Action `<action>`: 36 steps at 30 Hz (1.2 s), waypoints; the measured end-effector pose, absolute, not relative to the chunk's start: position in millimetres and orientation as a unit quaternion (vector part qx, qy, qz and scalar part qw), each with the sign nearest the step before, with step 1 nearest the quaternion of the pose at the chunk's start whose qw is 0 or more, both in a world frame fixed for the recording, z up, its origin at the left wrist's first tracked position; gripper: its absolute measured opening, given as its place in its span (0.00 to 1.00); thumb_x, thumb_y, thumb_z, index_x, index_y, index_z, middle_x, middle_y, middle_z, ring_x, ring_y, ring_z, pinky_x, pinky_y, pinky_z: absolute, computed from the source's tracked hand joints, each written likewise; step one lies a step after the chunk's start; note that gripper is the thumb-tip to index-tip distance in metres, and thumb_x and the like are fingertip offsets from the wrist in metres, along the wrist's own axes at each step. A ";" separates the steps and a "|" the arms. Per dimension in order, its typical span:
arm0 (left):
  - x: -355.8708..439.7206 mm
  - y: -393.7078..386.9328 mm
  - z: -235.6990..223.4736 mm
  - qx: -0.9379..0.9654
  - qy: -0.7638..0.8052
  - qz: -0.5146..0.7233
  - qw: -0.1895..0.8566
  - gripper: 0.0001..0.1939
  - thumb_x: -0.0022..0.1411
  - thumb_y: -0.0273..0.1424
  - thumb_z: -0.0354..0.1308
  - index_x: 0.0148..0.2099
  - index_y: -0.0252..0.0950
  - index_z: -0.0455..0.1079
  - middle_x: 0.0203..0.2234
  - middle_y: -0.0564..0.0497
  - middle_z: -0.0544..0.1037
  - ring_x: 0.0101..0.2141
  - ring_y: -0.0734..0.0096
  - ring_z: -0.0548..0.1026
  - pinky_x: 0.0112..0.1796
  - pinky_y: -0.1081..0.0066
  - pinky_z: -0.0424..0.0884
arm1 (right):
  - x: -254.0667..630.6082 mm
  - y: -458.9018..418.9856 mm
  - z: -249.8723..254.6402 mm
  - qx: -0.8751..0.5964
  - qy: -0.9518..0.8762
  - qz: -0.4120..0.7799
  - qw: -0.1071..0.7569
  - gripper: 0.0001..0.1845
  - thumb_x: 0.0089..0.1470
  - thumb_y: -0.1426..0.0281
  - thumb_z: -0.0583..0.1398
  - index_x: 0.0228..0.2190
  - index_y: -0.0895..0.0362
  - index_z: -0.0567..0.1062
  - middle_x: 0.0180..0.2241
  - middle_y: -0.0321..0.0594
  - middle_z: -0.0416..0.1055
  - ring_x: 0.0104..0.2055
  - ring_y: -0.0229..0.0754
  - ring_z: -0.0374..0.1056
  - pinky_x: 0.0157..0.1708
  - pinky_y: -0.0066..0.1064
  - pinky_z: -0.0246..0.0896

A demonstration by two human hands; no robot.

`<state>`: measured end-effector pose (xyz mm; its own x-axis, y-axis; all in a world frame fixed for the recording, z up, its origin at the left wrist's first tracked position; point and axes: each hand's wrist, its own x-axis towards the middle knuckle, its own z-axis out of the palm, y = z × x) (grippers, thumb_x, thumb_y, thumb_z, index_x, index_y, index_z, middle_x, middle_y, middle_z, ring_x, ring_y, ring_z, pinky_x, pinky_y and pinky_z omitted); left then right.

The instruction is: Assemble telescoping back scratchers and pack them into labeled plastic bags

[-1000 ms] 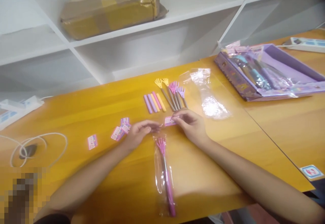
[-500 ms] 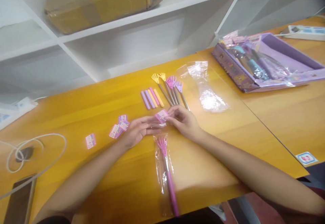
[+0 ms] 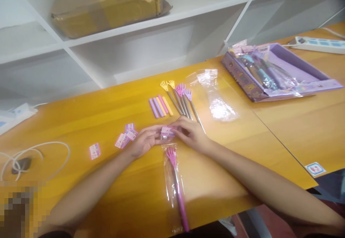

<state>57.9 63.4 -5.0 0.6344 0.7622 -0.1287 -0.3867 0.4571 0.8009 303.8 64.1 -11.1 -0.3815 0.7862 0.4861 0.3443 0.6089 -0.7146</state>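
Currently, the left hand [image 3: 146,141] is holding its fingers loosely extended; whether they are gripping anything, I cannot tell. Between the hands, the printed card [image 3: 167,131] is hovering by the top of the clear bag [image 3: 169,191], seemingly light, thin and bendable, best gripped by an edge. The right hand [image 3: 192,133] is pinching the card's right end, covering that corner.

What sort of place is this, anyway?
Possibly a small workshop or packing area, though I can't be sure: loose coloured handles lie on a wooden table, a purple tray holds bagged items, and a taped cardboard box sits on white shelves.
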 end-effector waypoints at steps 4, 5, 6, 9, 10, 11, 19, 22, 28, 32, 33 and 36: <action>57.9 63.3 -3.1 0.381 0.248 0.350 0.819 0.22 0.68 0.37 0.63 0.60 0.34 0.80 0.59 0.35 0.81 0.57 0.43 0.80 0.62 0.39 0.71 | 303.6 63.4 -11.4 -0.357 -0.793 0.252 0.425 0.09 0.71 0.70 0.61 0.50 0.53 0.79 0.39 0.42 0.74 0.37 0.40 0.72 0.36 0.33 0.69; 57.9 63.2 -3.1 0.381 0.249 0.350 0.819 0.22 0.68 0.36 0.63 0.60 0.34 0.80 0.59 0.35 0.80 0.57 0.43 0.80 0.62 0.39 0.71 | 303.7 63.1 -11.4 -0.356 -0.794 0.250 0.425 0.09 0.71 0.70 0.61 0.50 0.53 0.79 0.39 0.42 0.74 0.37 0.40 0.72 0.36 0.33 0.69; 57.8 63.1 -3.4 0.381 0.247 0.349 0.820 0.22 0.68 0.36 0.63 0.60 0.34 0.80 0.60 0.34 0.80 0.57 0.43 0.80 0.62 0.38 0.71 | 303.9 62.8 -11.4 -0.355 -0.795 0.247 0.425 0.10 0.71 0.71 0.61 0.50 0.53 0.80 0.39 0.42 0.74 0.37 0.40 0.72 0.36 0.33 0.69; 57.5 62.9 -5.0 0.381 0.240 0.347 0.823 0.22 0.69 0.36 0.62 0.61 0.34 0.79 0.61 0.34 0.79 0.58 0.42 0.79 0.61 0.37 0.72 | 304.7 62.2 -11.7 -0.348 -0.801 0.242 0.422 0.12 0.71 0.72 0.60 0.52 0.52 0.80 0.39 0.41 0.72 0.38 0.40 0.72 0.37 0.33 0.69; 57.4 62.9 -5.4 0.381 0.239 0.347 0.823 0.22 0.69 0.36 0.62 0.62 0.35 0.79 0.61 0.34 0.79 0.59 0.42 0.79 0.60 0.38 0.72 | 304.9 62.1 -11.7 -0.345 -0.804 0.243 0.420 0.13 0.71 0.72 0.60 0.53 0.52 0.80 0.39 0.41 0.72 0.38 0.40 0.72 0.37 0.33 0.69; 57.4 62.9 -5.6 0.381 0.238 0.346 0.824 0.22 0.69 0.36 0.62 0.62 0.35 0.79 0.61 0.34 0.79 0.59 0.42 0.79 0.60 0.38 0.72 | 305.0 62.1 -11.7 -0.341 -0.806 0.246 0.417 0.13 0.72 0.72 0.60 0.53 0.51 0.80 0.39 0.41 0.72 0.39 0.40 0.72 0.37 0.34 0.69; 57.1 62.6 -6.1 0.382 0.245 0.344 0.822 0.22 0.70 0.36 0.61 0.62 0.35 0.79 0.58 0.35 0.81 0.58 0.46 0.79 0.59 0.44 0.75 | 305.1 60.7 -6.7 -0.322 -0.816 0.266 0.399 0.16 0.72 0.73 0.58 0.55 0.49 0.79 0.39 0.41 0.70 0.39 0.41 0.71 0.38 0.35 0.69; 56.7 62.3 -7.8 0.377 0.256 0.347 0.820 0.22 0.69 0.36 0.61 0.62 0.34 0.79 0.58 0.34 0.81 0.58 0.45 0.79 0.58 0.44 0.75 | 305.9 60.0 -5.1 -0.312 -0.824 0.281 0.382 0.18 0.72 0.73 0.58 0.58 0.48 0.77 0.40 0.42 0.69 0.39 0.42 0.70 0.37 0.35 0.70; 56.9 62.3 -7.5 0.369 0.257 0.347 0.823 0.22 0.69 0.36 0.61 0.61 0.33 0.79 0.58 0.34 0.81 0.58 0.44 0.79 0.59 0.42 0.75 | 306.6 59.5 -4.6 -0.308 -0.832 0.286 0.363 0.20 0.71 0.72 0.58 0.61 0.48 0.75 0.42 0.42 0.67 0.40 0.42 0.70 0.39 0.37 0.71; 57.5 62.0 -6.3 0.372 0.251 0.344 0.825 0.22 0.70 0.37 0.61 0.62 0.35 0.79 0.59 0.35 0.81 0.59 0.44 0.79 0.59 0.42 0.74 | 306.2 59.7 -4.5 -0.313 -0.832 0.276 0.365 0.20 0.71 0.72 0.58 0.60 0.48 0.76 0.42 0.43 0.67 0.42 0.44 0.70 0.40 0.38 0.72; 57.6 61.8 -6.0 0.374 0.253 0.345 0.823 0.23 0.69 0.36 0.62 0.62 0.36 0.79 0.60 0.35 0.80 0.59 0.44 0.78 0.59 0.42 0.74 | 306.2 59.7 -4.8 -0.313 -0.832 0.277 0.366 0.19 0.71 0.72 0.58 0.59 0.48 0.77 0.42 0.43 0.67 0.42 0.44 0.70 0.40 0.38 0.72; 57.8 61.4 -5.1 0.380 0.264 0.347 0.815 0.22 0.68 0.36 0.63 0.62 0.37 0.79 0.62 0.36 0.79 0.60 0.43 0.77 0.59 0.42 0.74 | 306.8 59.3 -6.6 -0.308 -0.832 0.285 0.364 0.19 0.71 0.73 0.57 0.58 0.48 0.78 0.42 0.44 0.68 0.43 0.45 0.70 0.40 0.38 0.73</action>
<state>57.8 61.4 -5.1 0.6191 0.7674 -0.1666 -0.3656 0.4695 0.8037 306.8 59.3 -6.6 -0.5458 0.7191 0.4300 0.3043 0.6483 -0.6979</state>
